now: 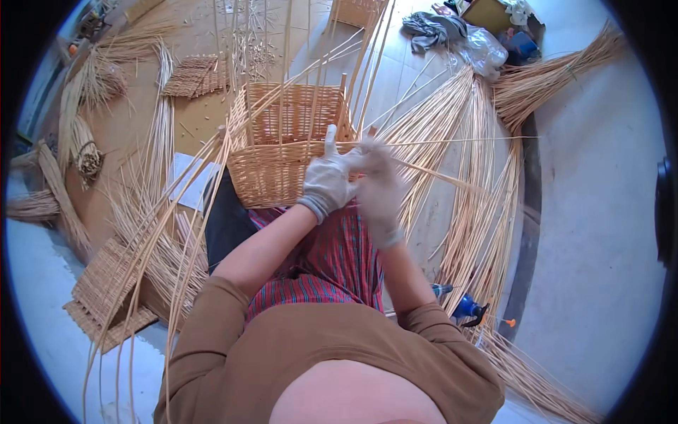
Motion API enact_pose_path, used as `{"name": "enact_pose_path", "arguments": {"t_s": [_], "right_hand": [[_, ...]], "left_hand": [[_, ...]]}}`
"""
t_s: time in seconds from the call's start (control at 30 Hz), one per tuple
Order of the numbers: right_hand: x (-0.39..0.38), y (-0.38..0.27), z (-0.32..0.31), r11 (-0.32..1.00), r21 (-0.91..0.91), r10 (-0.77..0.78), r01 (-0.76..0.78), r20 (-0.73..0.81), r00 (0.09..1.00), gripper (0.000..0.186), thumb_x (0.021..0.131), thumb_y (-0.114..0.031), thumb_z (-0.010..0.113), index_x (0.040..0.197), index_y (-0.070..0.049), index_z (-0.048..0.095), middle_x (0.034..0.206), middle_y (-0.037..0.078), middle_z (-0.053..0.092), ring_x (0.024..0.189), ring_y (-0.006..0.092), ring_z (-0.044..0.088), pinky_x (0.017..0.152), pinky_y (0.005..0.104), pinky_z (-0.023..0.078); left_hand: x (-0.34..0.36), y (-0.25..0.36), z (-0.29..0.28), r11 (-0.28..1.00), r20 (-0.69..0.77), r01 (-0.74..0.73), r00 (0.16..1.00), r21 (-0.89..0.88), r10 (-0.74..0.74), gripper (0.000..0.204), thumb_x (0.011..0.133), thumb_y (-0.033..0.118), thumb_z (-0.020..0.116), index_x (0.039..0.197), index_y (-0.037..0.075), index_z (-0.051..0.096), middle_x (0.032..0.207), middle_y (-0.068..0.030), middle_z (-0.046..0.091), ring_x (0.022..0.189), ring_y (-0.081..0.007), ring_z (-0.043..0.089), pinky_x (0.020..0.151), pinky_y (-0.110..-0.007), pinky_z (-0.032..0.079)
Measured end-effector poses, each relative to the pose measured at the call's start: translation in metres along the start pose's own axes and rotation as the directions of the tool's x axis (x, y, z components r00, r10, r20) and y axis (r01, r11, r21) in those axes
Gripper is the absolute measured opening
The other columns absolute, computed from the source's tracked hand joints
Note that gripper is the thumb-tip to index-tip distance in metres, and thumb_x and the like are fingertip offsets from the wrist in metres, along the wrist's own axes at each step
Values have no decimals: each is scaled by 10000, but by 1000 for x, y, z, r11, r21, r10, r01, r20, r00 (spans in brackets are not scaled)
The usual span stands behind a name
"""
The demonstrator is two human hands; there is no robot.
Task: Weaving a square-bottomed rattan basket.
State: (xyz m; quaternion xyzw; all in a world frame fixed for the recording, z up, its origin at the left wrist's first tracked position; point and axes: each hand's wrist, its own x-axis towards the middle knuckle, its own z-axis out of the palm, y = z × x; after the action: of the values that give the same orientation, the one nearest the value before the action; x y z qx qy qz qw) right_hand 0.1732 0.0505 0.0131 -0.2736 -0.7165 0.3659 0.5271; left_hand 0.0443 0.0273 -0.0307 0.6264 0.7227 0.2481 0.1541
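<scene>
A half-woven wicker basket (265, 173) rests at my lap, with long upright canes rising from its rim and others splaying to the left. My left hand (327, 182), in a pale work glove, grips the basket's near rim close to its right corner. Its thumb points up over the weave. My right hand (381, 191), also gloved, is beside it at that corner, smeared by motion; its fingers cannot be made out. A thin cane (459, 140) stretches to the right from beside the hands.
Bundles of loose canes (466, 205) lie spread on the floor at right. Woven panels (106, 290) lie at lower left, with another woven piece (195, 76) farther off. A blue spray bottle (466, 307) is by my right elbow. A plastic bag (482, 51) sits at the back right.
</scene>
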Motion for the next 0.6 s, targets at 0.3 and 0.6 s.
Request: {"name": "enact_pose_path", "arguments": {"t_s": [0.3, 0.6], "right_hand": [[50, 43, -8, 739, -593, 411, -319, 21, 911, 852, 844, -366, 876, 1549, -77, 494, 949, 130, 767, 850, 350, 743, 888, 458, 548], [40, 122, 14, 378, -895, 232, -236, -155, 960, 297, 946, -399, 685, 1113, -153, 699, 684, 50, 685, 686, 311, 693, 794, 470, 502]], "left_hand": [[-15, -58, -34, 183, -9, 82, 893, -980, -449, 289, 1087, 117, 623, 1362, 26, 617, 1221, -103, 721, 1055, -194, 719, 836, -303, 620], [41, 21, -40, 771, -395, -462, 870, -439, 297, 444, 958, 88, 734, 1395, 92, 656, 1279, -193, 719, 1191, -353, 697, 1025, -416, 554]]}}
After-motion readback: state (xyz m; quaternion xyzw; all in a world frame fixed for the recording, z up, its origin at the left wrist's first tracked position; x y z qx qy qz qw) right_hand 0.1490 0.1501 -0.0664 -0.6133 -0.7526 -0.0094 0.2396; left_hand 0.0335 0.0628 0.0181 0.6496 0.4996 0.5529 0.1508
